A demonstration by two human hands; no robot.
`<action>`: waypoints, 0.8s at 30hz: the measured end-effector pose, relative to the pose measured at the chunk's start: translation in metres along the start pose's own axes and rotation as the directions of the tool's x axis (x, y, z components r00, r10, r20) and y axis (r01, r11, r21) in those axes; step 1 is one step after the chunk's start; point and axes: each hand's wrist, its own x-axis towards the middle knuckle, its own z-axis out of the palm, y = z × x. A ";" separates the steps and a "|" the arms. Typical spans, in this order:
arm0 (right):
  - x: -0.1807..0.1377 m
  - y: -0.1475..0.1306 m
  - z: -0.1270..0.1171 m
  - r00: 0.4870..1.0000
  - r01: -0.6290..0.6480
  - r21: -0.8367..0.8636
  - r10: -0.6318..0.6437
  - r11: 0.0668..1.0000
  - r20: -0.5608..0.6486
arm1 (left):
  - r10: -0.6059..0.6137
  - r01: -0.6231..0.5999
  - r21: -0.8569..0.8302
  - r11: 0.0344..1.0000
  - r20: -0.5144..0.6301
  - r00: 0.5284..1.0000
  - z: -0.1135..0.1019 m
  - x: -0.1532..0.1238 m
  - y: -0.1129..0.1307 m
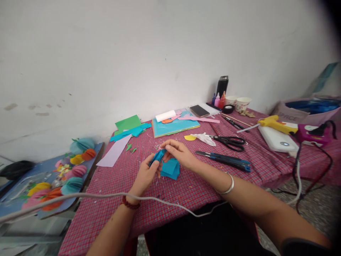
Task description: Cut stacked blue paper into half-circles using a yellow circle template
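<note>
My left hand (145,175) and my right hand (178,152) meet over the middle of a red checked tablecloth (170,199). Together they pinch a small folded piece of blue paper (157,157), the left from below and the right from above. A small stack of blue paper pieces (171,169) lies on the cloth just under my right hand. A red bead bracelet circles my left wrist, and a silver bangle (228,187) my right forearm.
Black scissors (230,141) and a blue utility knife (223,159) lie to the right. Behind are sheets of coloured paper (174,126), a phone (199,111), glue bottles (218,100), cups and a yellow glue gun (275,124). Paper honeycomb balls (71,170) sit on a board at left. A white cable (106,196) crosses the front.
</note>
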 end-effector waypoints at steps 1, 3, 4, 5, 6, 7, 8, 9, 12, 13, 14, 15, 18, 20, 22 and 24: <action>0.000 0.001 0.000 1.000 -0.007 0.020 0.007 1.000 0.000 | 0.011 -0.010 0.053 0.999 -0.016 1.000 0.000 0.000 0.001; 0.001 0.002 0.000 1.000 -0.011 0.049 0.011 0.999 -0.004 | 0.027 -0.022 0.144 0.989 -0.034 0.999 0.001 -0.001 0.004; 0.001 0.003 0.000 1.000 -0.011 0.059 0.011 0.998 -0.006 | 0.032 -0.026 0.172 0.985 -0.036 0.999 0.002 -0.001 0.006; 0.002 0.004 0.001 1.000 -0.012 0.066 0.012 0.998 -0.008 | 0.035 -0.027 0.185 0.982 -0.037 0.999 0.002 -0.002 0.007; 0.002 0.004 0.002 1.000 -0.015 0.072 0.016 0.997 -0.011 | 0.035 -0.028 0.184 0.983 -0.037 0.999 0.002 -0.002 0.009; 0.002 0.005 0.002 1.000 -0.021 0.079 0.022 0.997 -0.013 | 0.033 -0.026 0.173 0.985 -0.038 0.999 0.003 -0.003 0.009; 0.002 0.005 0.003 0.999 -0.028 0.088 0.030 0.996 -0.014 | 0.029 -0.022 0.157 0.987 -0.041 0.999 0.003 -0.003 0.010; 0.002 0.004 0.003 0.999 -0.035 0.100 0.037 0.994 -0.013 | 0.022 -0.016 0.143 0.990 -0.043 0.999 0.003 -0.003 0.009; 0.001 0.003 0.004 0.998 -0.051 0.127 0.053 0.991 -0.013 | 0.003 0.003 0.121 0.993 -0.051 0.999 0.002 -0.002 0.007; 0.001 0.002 0.004 0.998 -0.058 0.129 0.061 0.990 -0.016 | 0.002 0.004 0.120 0.993 -0.054 0.999 0.002 -0.002 0.006; 0.001 0.001 0.004 0.997 -0.064 0.127 0.068 0.990 -0.021 | 0.005 0.002 0.120 0.993 -0.056 0.998 0.001 -0.001 0.005; 0.001 0.000 0.004 0.997 -0.070 0.120 0.074 0.990 -0.029 | 0.009 -0.002 0.126 0.992 -0.057 0.998 0.001 -0.001 0.005; 0.001 -0.002 0.004 0.995 -0.083 0.065 0.087 0.994 -0.055 | 0.022 -0.013 0.151 0.988 -0.060 0.998 0.002 -0.002 0.007; 0.001 -0.002 0.005 0.993 -0.090 0.033 0.092 0.995 -0.068 | 0.013 -0.004 0.137 0.991 -0.070 0.997 0.003 -0.003 0.009; 0.001 -0.001 0.006 0.994 -0.088 0.026 0.090 0.996 -0.066 | -0.002 0.013 0.103 0.995 -0.102 0.995 0.005 -0.003 0.012; 0.000 -0.001 0.006 0.995 -0.082 0.026 0.083 0.996 -0.046 | -0.019 0.031 0.079 0.996 -0.144 0.989 0.005 -0.003 0.013</action>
